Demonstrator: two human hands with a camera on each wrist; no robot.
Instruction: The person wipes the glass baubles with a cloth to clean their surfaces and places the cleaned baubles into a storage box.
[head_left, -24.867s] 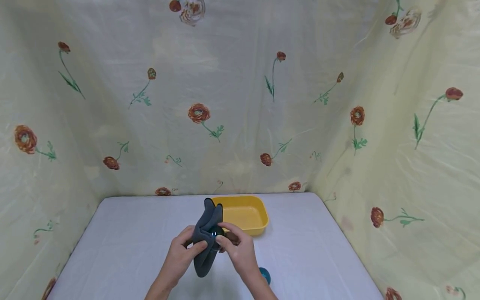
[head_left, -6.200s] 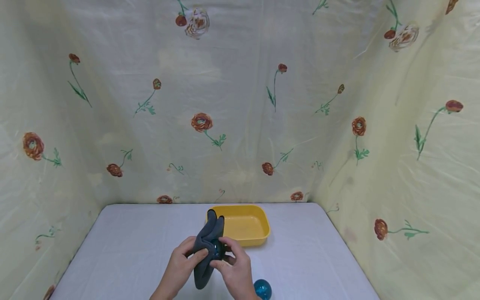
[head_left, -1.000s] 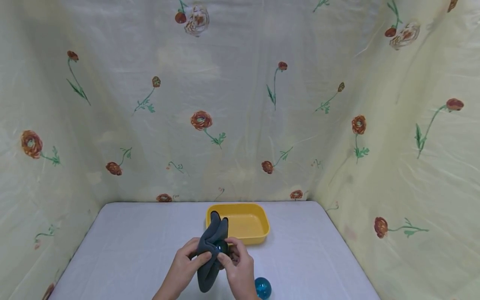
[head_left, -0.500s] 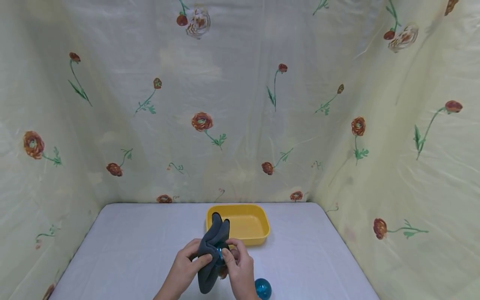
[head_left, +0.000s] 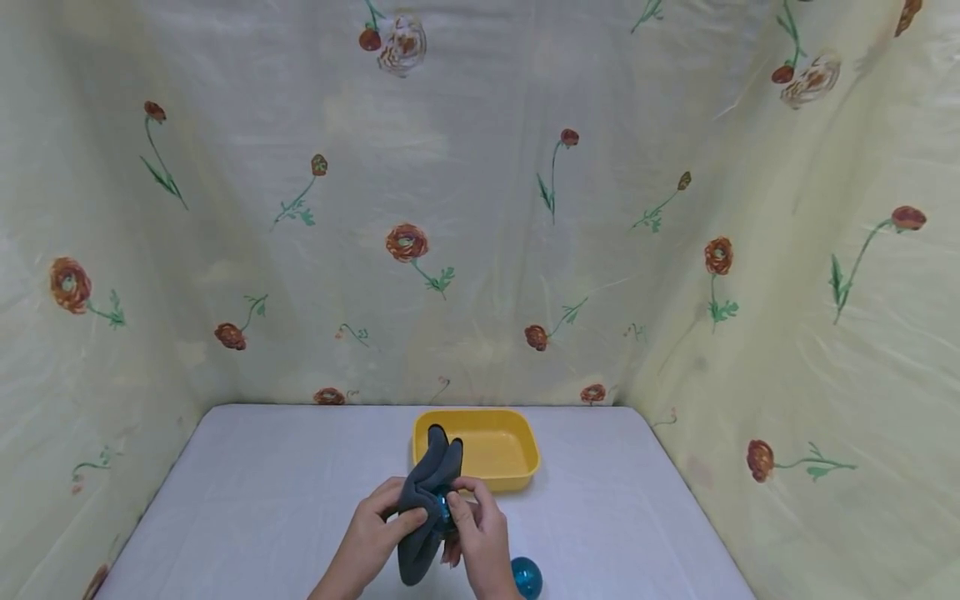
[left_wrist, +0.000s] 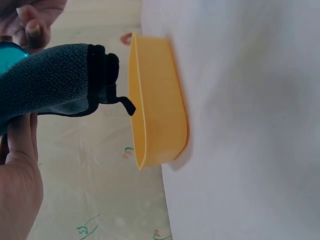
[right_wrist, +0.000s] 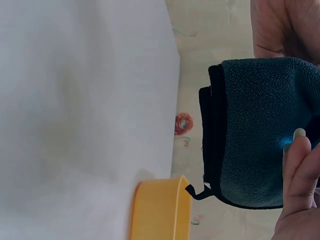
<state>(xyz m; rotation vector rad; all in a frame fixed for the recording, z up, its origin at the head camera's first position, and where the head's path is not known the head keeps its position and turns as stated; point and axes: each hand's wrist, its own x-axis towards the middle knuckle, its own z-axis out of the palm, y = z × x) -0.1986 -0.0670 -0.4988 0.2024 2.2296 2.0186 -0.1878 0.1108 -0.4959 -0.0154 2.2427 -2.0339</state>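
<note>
My left hand (head_left: 372,525) grips a folded dark grey cloth (head_left: 418,554), thumb on the near side and the other fingers behind it. A shiny blue ball (head_left: 444,515) is pressed against the cloth's right side. My right hand (head_left: 483,529) holds that ball, its thumb on the near face and fingers curled behind. The left wrist view shows the turquoise ball (left_wrist: 9,56) beside the cloth's fuzzy surface (left_wrist: 47,80). In the right wrist view the cloth (right_wrist: 255,130) hides most of the ball. A second blue ball (head_left: 527,577) rests on the table beside my right forearm.
A yellow rectangular tub (head_left: 517,479) stands on the white-covered table (head_left: 285,500), just beyond my hands; the cloth's top overlaps it in the head view. Flower-printed sheeting (head_left: 480,333) encloses the table at the back and sides.
Over the last second both hands shift slightly right with cloth and ball, and my right thumb moves higher on the ball. The table ball shows more than in the oldest frame.
</note>
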